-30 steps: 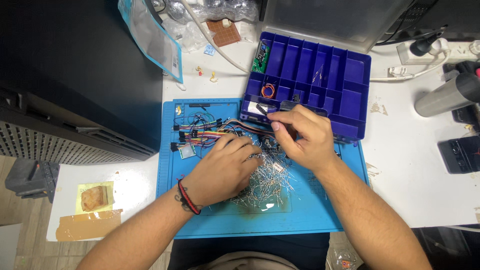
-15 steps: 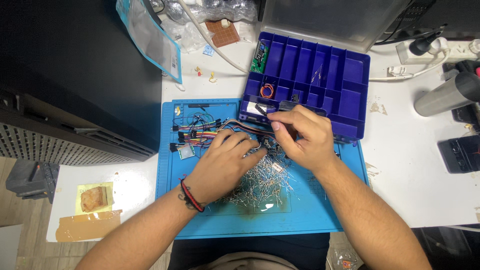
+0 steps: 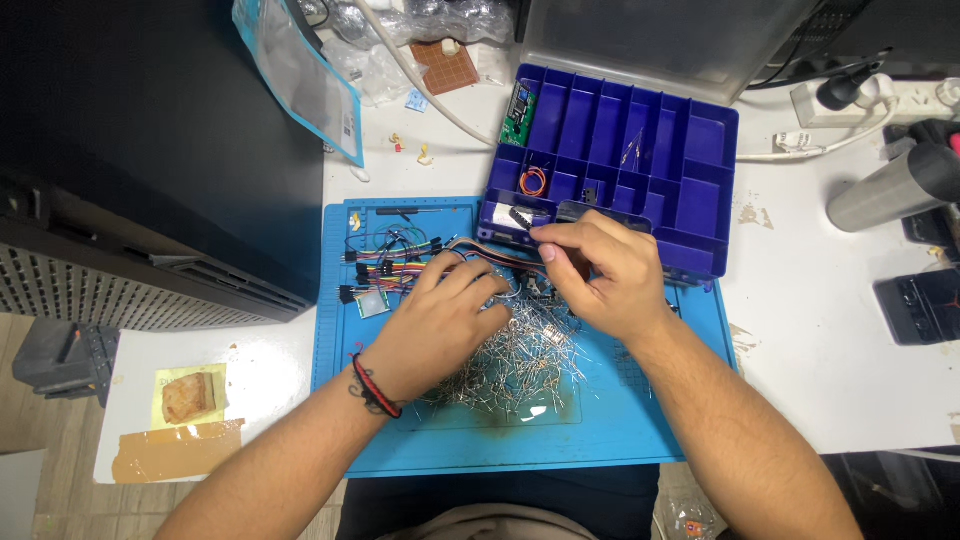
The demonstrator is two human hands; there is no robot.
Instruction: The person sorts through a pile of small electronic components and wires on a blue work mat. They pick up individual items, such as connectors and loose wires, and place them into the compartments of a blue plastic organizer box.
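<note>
Both forearms bare, no sleeves. Left hand [image 3: 440, 325]: red-and-black cord bracelet [image 3: 372, 388] at wrist, small dark tattoo mark beside it. Right hand [image 3: 605, 275]: nothing worn, no rings.

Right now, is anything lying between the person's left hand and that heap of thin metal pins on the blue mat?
Nothing visible does. The left hand already rests on the heap of thin silver metal pins spread over the blue rubber mat. The bundle of coloured jumper wires lies beyond the fingers, not between. The right hand works beside it, near the purple plastic compartment box.

Blue mat [image 3: 600, 420], purple compartment box [image 3: 700, 190], silvery pin heap [image 3: 525, 365], multicoloured jumper wires [image 3: 395, 262], red-black wristband [image 3: 372, 387].
</note>
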